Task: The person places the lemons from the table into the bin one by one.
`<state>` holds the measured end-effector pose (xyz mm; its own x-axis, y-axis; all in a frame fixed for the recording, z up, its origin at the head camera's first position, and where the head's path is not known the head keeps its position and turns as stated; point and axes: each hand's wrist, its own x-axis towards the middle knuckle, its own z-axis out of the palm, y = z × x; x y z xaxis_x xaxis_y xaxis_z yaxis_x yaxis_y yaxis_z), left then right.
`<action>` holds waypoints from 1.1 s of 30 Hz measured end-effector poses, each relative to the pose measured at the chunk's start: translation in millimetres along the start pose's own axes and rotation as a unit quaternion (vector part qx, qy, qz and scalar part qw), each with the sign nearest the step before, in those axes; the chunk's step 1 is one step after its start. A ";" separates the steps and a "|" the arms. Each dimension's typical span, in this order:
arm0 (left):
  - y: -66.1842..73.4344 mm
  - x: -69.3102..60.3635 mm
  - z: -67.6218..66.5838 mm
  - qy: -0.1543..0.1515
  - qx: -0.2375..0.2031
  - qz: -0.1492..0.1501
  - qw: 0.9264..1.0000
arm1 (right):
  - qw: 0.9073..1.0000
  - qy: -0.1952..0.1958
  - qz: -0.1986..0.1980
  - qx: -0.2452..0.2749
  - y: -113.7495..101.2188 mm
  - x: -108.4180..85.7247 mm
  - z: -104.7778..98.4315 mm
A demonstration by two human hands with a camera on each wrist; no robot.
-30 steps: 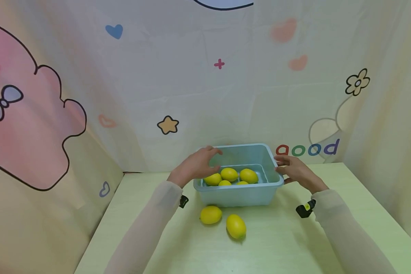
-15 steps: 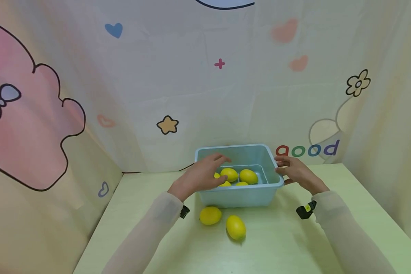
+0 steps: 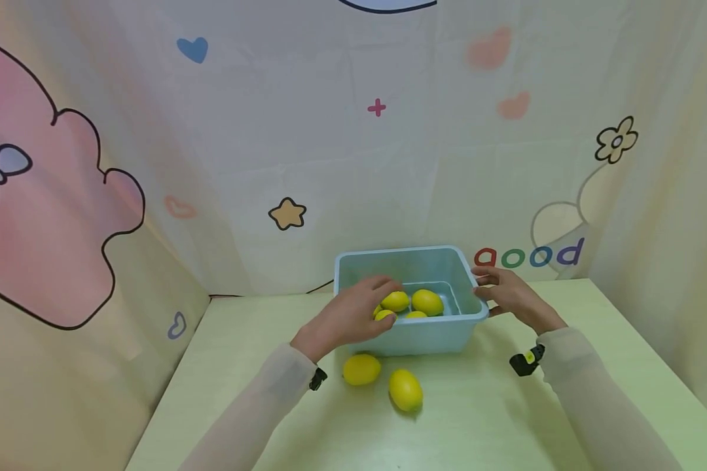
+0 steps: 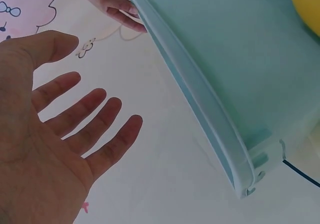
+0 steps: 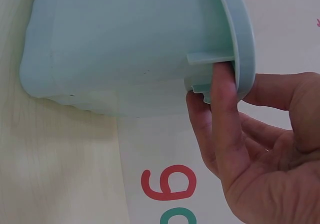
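A light blue plastic bin [image 3: 406, 337] stands on the table with several lemons [image 3: 427, 302] inside. My left hand [image 3: 353, 314] is over the bin's front left, hiding part of it and some of the lemons. In the left wrist view that hand [image 4: 60, 119] has its fingers spread, apart from the bin's wall [image 4: 200, 99], with nothing in it. At the right side my right hand [image 3: 509, 294] grips the bin's rim. The right wrist view shows fingers [image 5: 225, 119] hooked under the rim [image 5: 245, 44] and the thumb on its other side.
Two lemons lie on the table in front of the bin, one at left [image 3: 362, 369] and one nearer me [image 3: 406, 390]. A printed curtain [image 3: 259, 131] hangs right behind the bin. A thin dark cable [image 3: 320, 286] runs along the table's back edge.
My left hand has moved from the bin's left rim rightward and toward me, over its front left. The right hand has stayed on the rim; the bin and lemons look unmoved.
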<state>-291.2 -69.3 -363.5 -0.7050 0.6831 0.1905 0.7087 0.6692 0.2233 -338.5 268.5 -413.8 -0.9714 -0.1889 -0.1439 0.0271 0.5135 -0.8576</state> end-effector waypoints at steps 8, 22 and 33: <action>10.4 -11.1 15.7 -0.002 0.028 0.037 0.999 | 1.000 0.001 0.005 0.001 1.5 -0.4 1.3; 20.6 -31.3 49.5 -0.023 0.052 0.087 0.995 | 1.000 0.001 -0.001 0.001 -0.8 -2.0 -0.2; 22.2 -40.3 86.7 -0.090 0.079 0.095 0.988 | 1.000 0.001 0.000 -0.001 -0.5 -1.3 0.6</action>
<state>-244.9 -56.6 -449.2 -0.5530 0.8323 0.0383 0.8330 0.5514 0.0457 -337.1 268.0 -413.4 -0.9720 -0.1863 -0.1432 0.0274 0.5155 -0.8564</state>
